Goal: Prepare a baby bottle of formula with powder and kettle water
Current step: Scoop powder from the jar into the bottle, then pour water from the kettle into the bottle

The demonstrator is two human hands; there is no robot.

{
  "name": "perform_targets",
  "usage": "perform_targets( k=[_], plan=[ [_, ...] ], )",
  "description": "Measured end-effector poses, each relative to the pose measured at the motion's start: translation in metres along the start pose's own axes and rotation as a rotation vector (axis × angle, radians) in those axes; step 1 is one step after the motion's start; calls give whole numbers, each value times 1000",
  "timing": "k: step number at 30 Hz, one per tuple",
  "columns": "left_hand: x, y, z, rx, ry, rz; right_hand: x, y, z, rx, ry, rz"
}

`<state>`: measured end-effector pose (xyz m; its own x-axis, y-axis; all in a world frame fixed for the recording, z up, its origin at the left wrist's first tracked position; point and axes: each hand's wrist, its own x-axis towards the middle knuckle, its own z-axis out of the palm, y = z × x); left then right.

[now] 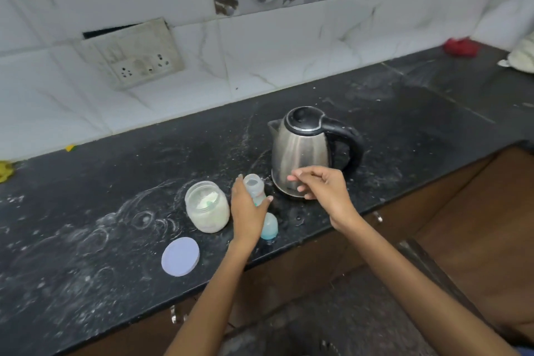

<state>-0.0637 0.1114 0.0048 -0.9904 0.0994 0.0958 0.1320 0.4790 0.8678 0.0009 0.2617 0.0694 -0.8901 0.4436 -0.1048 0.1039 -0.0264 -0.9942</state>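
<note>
My left hand (249,211) grips an open, clear baby bottle (254,186) standing upright on the black counter (86,225). My right hand (320,186) hovers just right of the bottle's mouth, in front of the steel kettle (303,150), with loosely curled fingers holding nothing I can see. The kettle has a black lid and a black handle on its right. Left of the bottle stands an open jar of white powder (206,206) with a scoop inside. The bottle's teal cap (269,225) lies on the counter behind my left wrist. The jar's lilac lid (180,256) lies flat near the front edge.
Powder smears and water drops cover the counter. A wall socket plate (138,58) hangs on the tiled backsplash. A red cloth (459,47) and a white bag (523,56) sit at the far right. Brown cabinets run below the counter edge.
</note>
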Motion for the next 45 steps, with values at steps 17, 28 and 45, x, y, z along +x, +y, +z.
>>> perform_targets(
  k=[17,28,45],
  plan=[
    [24,16,20,-22,254,21,99,-12,-111,-551,-107,-665],
    [20,25,16,-86,226,25,123,-29,-97,-147,-193,-591],
    [40,19,6,5,67,18,141,-129,-76,-620,-615,-720]
  ],
)
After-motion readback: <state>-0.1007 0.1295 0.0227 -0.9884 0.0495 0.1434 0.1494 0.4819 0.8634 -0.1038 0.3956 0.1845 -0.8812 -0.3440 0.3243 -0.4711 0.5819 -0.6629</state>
